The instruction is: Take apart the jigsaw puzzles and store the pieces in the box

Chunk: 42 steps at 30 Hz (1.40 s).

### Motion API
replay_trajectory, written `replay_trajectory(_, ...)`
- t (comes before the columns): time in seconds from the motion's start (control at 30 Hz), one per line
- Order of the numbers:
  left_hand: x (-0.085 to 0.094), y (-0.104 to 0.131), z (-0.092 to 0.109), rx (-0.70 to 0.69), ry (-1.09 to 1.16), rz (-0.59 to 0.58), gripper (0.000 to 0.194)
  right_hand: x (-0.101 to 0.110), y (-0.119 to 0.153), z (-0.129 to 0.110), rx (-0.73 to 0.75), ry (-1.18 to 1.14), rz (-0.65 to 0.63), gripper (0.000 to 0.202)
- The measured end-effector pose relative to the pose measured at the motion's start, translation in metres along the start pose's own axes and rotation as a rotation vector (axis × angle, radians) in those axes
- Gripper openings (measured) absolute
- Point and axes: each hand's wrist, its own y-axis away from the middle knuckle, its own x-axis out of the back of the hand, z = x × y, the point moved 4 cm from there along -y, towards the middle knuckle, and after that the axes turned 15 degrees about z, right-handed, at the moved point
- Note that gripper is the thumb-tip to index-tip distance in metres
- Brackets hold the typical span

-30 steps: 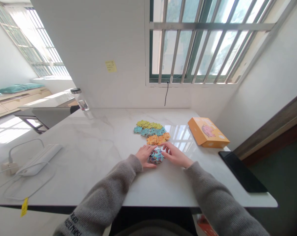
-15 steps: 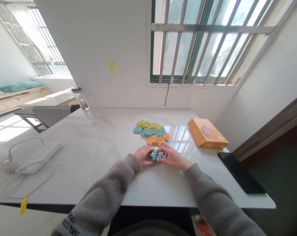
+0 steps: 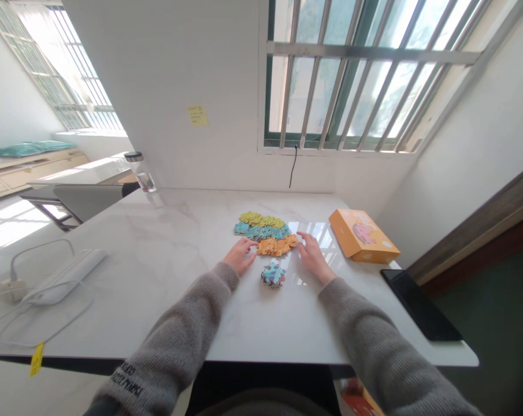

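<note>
Orange puzzle pieces (image 3: 277, 247) lie in an overlapping row on the white table. My left hand (image 3: 241, 256) is at the row's left end, fingers apart and curved toward it. At the right end my right hand (image 3: 310, 254) has its fingers stretched out; whether either hand touches the pieces I cannot tell. Nothing shows in either hand. Nearer to me, between my forearms, stands a stack of blue and purple puzzle pieces (image 3: 273, 275). Beyond the orange row lie teal puzzle pieces (image 3: 263, 232), then yellow-green puzzle pieces (image 3: 261, 219).
An orange box (image 3: 365, 236) with a pink picture lies at the right, behind a black tablet-like slab (image 3: 419, 306). On the left are a white power strip (image 3: 68, 277) and its cables. A clear bottle (image 3: 142, 173) stands at the table's far left corner.
Both hands have let go of the blue and purple stack and moved apart and forward to the two ends of the orange row. The stack stays on the table.
</note>
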Motion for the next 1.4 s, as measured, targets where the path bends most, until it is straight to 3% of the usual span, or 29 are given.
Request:
replay_trajectory(0.17,-0.014,-0.007,0.001,-0.087,-0.091,-0.057,0.031,-0.017,-0.006,0.003,0.033,0.090,-0.082,0.043)
replay_trajectory(0.47,-0.018,-0.014,0.007,-0.067,-0.230,-0.056,0.024,-0.010,0.004,-0.005,0.098,0.050,-0.095,0.031)
replay_trajectory(0.73,-0.015,-0.013,0.006,-0.168,-0.247,-0.043,0.004,0.008,0.014,-0.035,0.186,-0.001,0.018,0.035)
replay_trajectory(0.93,-0.011,-0.010,0.004,-0.153,-0.191,-0.032,0.007,0.014,0.019,-0.060,0.229,-0.153,-0.090,0.025)
replay_trajectory(1.1,0.010,-0.006,0.029,-0.148,-0.026,0.081,0.006,0.024,0.029,-0.085,0.258,-0.313,-0.278,0.028)
replay_trajectory(1.23,0.013,0.006,0.060,-0.194,0.091,-0.046,0.022,0.027,0.037,-0.099,0.283,-0.387,-0.442,0.040)
replay_trajectory(1.4,0.001,0.017,0.078,-0.226,0.084,-0.178,0.037,0.026,0.040,-0.103,0.326,-0.400,-0.481,0.037)
